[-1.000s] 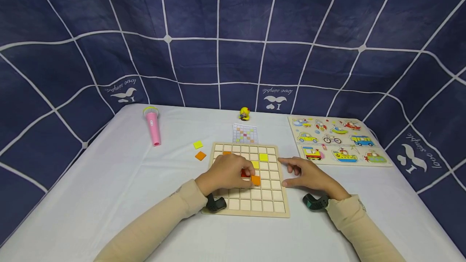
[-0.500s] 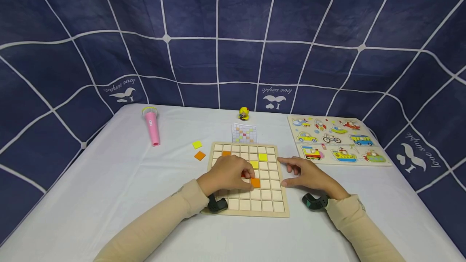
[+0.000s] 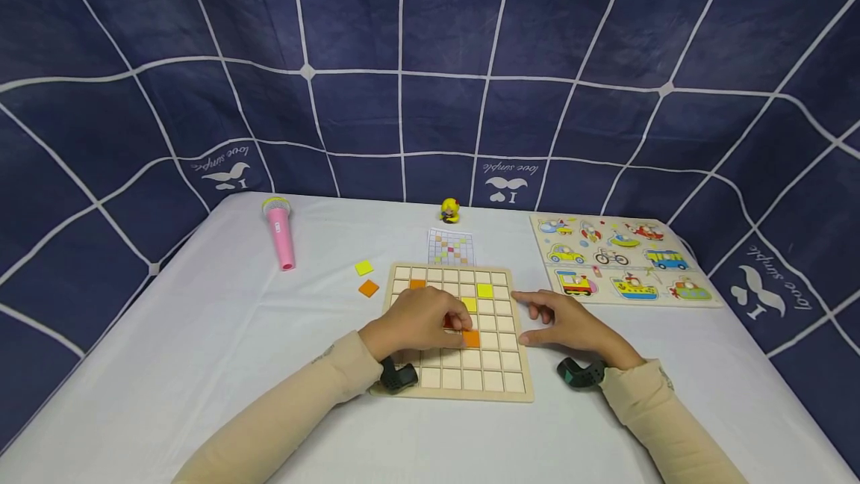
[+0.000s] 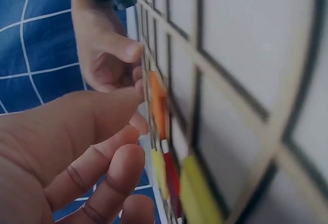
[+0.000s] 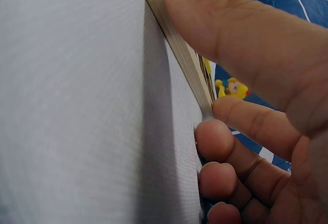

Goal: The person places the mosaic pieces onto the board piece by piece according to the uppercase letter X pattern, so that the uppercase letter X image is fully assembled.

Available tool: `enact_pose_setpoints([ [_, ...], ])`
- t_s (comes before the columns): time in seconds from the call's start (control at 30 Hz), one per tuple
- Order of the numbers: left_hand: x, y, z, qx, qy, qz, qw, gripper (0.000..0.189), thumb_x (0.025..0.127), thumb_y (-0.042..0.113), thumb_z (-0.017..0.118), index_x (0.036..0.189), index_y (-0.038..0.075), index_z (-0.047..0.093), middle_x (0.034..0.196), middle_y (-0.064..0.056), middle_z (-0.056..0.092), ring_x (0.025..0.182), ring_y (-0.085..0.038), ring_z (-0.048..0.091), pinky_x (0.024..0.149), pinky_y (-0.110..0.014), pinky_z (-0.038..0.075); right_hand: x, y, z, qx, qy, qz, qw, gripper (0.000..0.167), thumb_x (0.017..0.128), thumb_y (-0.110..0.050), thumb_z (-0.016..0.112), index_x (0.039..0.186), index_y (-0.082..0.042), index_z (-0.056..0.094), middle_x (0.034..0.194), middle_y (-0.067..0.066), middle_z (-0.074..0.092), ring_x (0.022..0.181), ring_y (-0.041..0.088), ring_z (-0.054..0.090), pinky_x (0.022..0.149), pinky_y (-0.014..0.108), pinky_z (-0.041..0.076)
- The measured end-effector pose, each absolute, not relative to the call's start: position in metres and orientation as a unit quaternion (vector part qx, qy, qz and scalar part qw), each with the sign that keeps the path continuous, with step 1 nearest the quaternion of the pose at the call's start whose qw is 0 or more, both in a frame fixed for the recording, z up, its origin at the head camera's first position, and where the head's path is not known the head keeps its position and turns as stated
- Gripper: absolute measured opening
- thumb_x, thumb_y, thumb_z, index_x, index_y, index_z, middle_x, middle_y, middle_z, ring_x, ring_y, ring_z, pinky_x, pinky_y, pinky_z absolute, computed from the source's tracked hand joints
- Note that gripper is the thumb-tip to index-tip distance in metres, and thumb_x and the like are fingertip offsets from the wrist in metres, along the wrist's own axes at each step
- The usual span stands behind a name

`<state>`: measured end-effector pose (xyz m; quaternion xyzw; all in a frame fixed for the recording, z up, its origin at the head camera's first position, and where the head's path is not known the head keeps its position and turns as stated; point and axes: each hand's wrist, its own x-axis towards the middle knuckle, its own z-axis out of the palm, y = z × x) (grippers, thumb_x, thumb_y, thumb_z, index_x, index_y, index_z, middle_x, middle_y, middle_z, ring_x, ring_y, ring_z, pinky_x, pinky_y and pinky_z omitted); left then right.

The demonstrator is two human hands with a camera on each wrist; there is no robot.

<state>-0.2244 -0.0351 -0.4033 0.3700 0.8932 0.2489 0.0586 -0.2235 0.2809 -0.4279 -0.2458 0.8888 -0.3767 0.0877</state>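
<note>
My left hand (image 3: pixel 419 320) reaches over the wooden grid board (image 3: pixel 497 387), thumb and bent index finger at an orange tile (image 3: pixel 472 340) that lies about level in one of its squares. In the left wrist view the thumb tip is close against that orange tile (image 4: pixel 158 106). A red tile (image 3: pixel 449 323) is partly covered by the fingers. Yellow tiles (image 3: pixel 485 290) and another orange tile (image 3: pixel 417 284) sit farther up the board. At the right edge of the board, my right hand (image 3: pixel 567 323) rests its thumb and index finger against the rim, other fingers loosely bent.
Left of the board lie a loose yellow tile (image 3: pixel 363 267) and a loose orange tile (image 3: pixel 368 287). A pattern card (image 3: pixel 451 246) is behind it, then a small yellow-haired figurine (image 3: pixel 449 210). A pink toy microphone (image 3: pixel 281 234) lies far left, a vehicle peg puzzle (image 3: pixel 625 260) at right.
The orange tile in my left hand has gone from slightly tilted above the board down into a square. My right hand has stayed at the board's edge.
</note>
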Motion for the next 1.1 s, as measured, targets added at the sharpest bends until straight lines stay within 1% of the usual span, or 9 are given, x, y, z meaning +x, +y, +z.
enact_pose_setpoints([
  [0.13,-0.225,-0.041,-0.397,0.376,0.884,0.270,0.061,0.011,0.093,0.022,0.080,0.104,0.022,0.082,0.081,0.022,0.063,0.074,-0.003,0.055,0.067,-0.030,0.045,-0.224,0.281,-0.428,-0.242,0.889,-0.377,0.089,0.075,0.086,-0.020,0.093,0.148,0.007,0.060,0.095,0.000,0.053,0.082,0.011,0.046,0.073,0.027,0.040],
  [0.23,-0.227,-0.048,-0.391,0.377,0.881,0.281,0.057,0.013,0.097,0.022,0.078,0.109,0.020,0.083,0.077,0.019,0.061,0.071,-0.004,0.054,0.064,-0.029,0.043,-0.224,0.281,-0.428,-0.241,0.889,-0.379,0.090,0.075,0.086,-0.020,0.093,0.148,0.007,0.060,0.095,0.001,0.053,0.082,0.011,0.046,0.073,0.027,0.039],
  [0.37,-0.229,-0.060,-0.385,0.368,0.875,0.308,0.062,0.017,0.099,0.022,0.078,0.115,0.017,0.083,0.083,0.017,0.066,0.072,-0.003,0.057,0.064,-0.027,0.044,-0.223,0.281,-0.428,-0.243,0.889,-0.378,0.088,0.075,0.086,-0.020,0.093,0.147,0.007,0.060,0.095,0.001,0.052,0.082,0.011,0.046,0.073,0.027,0.039],
  [0.5,-0.232,-0.075,-0.383,0.366,0.862,0.345,0.069,0.021,0.099,0.019,0.079,0.119,0.013,0.081,0.095,0.015,0.071,0.083,-0.004,0.063,0.073,-0.026,0.052,-0.223,0.281,-0.428,-0.245,0.889,-0.377,0.086,0.075,0.085,-0.020,0.093,0.147,0.008,0.060,0.095,0.001,0.052,0.082,0.011,0.045,0.073,0.027,0.039],
  [0.6,-0.236,-0.088,-0.384,0.364,0.850,0.372,0.076,0.023,0.099,0.016,0.078,0.121,0.010,0.080,0.098,0.011,0.073,0.087,-0.008,0.064,0.078,-0.028,0.054,-0.222,0.281,-0.428,-0.244,0.889,-0.377,0.085,0.075,0.086,-0.020,0.093,0.147,0.008,0.060,0.095,0.001,0.052,0.082,0.011,0.045,0.072,0.027,0.038],
  [0.67,-0.239,-0.098,-0.385,0.355,0.846,0.390,0.080,0.025,0.099,0.014,0.078,0.123,0.008,0.079,0.101,0.006,0.074,0.088,-0.011,0.064,0.079,-0.029,0.054,-0.222,0.281,-0.427,-0.244,0.890,-0.376,0.085,0.075,0.086,-0.020,0.093,0.147,0.008,0.060,0.095,0.001,0.053,0.082,0.011,0.045,0.072,0.027,0.039],
  [0.83,-0.249,-0.123,-0.386,0.312,0.852,0.416,0.055,0.028,0.098,0.011,0.077,0.125,0.004,0.077,0.104,-0.001,0.074,0.089,-0.017,0.065,0.081,-0.032,0.056,-0.221,0.280,-0.426,-0.240,0.891,-0.375,0.086,0.076,0.086,-0.020,0.093,0.148,0.008,0.060,0.095,0.001,0.053,0.082,0.012,0.045,0.072,0.027,0.039],
  [0.97,-0.257,-0.137,-0.389,0.255,0.867,0.428,0.024,0.030,0.099,0.013,0.077,0.127,0.005,0.076,0.103,-0.001,0.073,0.090,-0.022,0.065,0.078,-0.036,0.056,-0.221,0.280,-0.426,-0.236,0.891,-0.377,0.089,0.076,0.085,-0.020,0.093,0.148,0.008,0.060,0.095,0.001,0.052,0.082,0.013,0.045,0.072,0.027,0.038],
  [1.1,-0.261,-0.145,-0.394,0.186,0.884,0.430,0.000,0.033,0.100,0.016,0.076,0.131,0.007,0.075,0.106,-0.003,0.075,0.091,-0.024,0.064,0.076,-0.037,0.053,-0.221,0.280,-0.428,-0.236,0.889,-0.383,0.090,0.076,0.085,-0.019,0.093,0.148,0.007,0.060,0.095,0.001,0.052,0.082,0.012,0.045,0.072,0.027,0.038],
])
